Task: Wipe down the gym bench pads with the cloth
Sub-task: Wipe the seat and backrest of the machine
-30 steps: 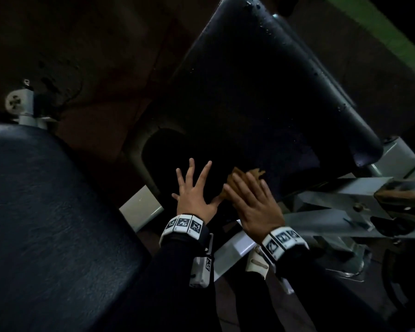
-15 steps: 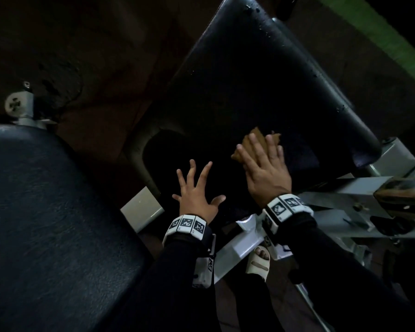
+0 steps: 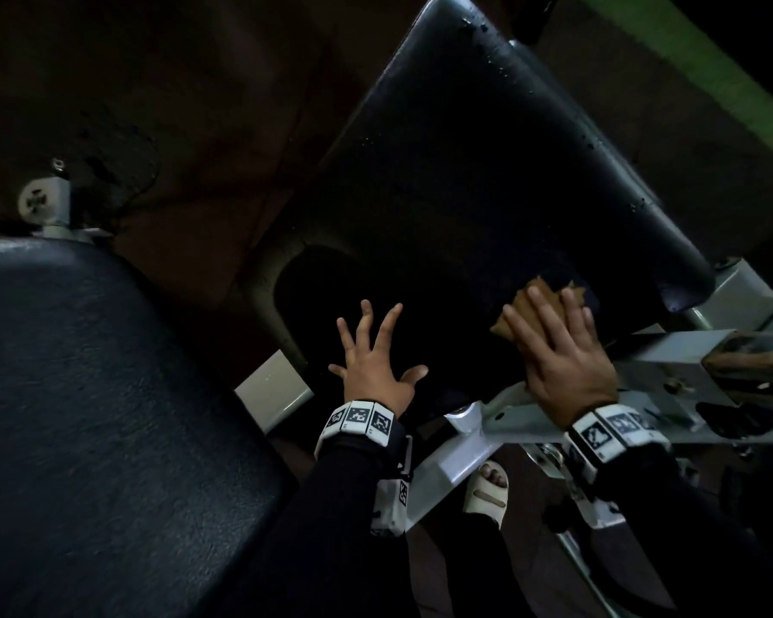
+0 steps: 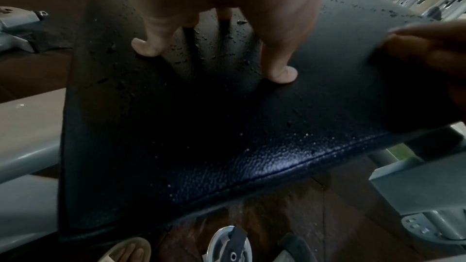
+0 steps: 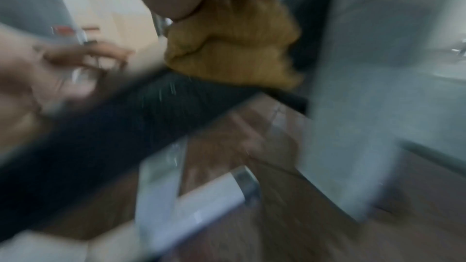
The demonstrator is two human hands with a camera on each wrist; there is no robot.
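Observation:
A dark, slanted bench pad (image 3: pixel 487 171) fills the middle of the head view, with water drops along its far edge. My right hand (image 3: pixel 554 341) lies flat with straight fingers on a tan cloth (image 3: pixel 521 305), pressing it against the pad's lower right part. My left hand (image 3: pixel 371 350) rests spread and flat on the pad's lower left. In the left wrist view its fingertips (image 4: pixel 282 75) press the wet pad (image 4: pixel 201 127). The right wrist view is blurred; the yellow cloth (image 5: pixel 234 47) bunches under the hand against the pad.
A second dark pad (image 3: pixel 86 417) fills the lower left. Grey metal frame bars (image 3: pixel 465 448) run under the slanted pad, with more frame at the right (image 3: pixel 688 363). A sandalled foot (image 3: pixel 487 488) stands on the brown floor below. A weight plate (image 4: pixel 230 246) lies on the floor.
My right hand has slid the cloth rightward across the pad's lower part, away from my left hand. The left hand has stayed in place, spread on the pad.

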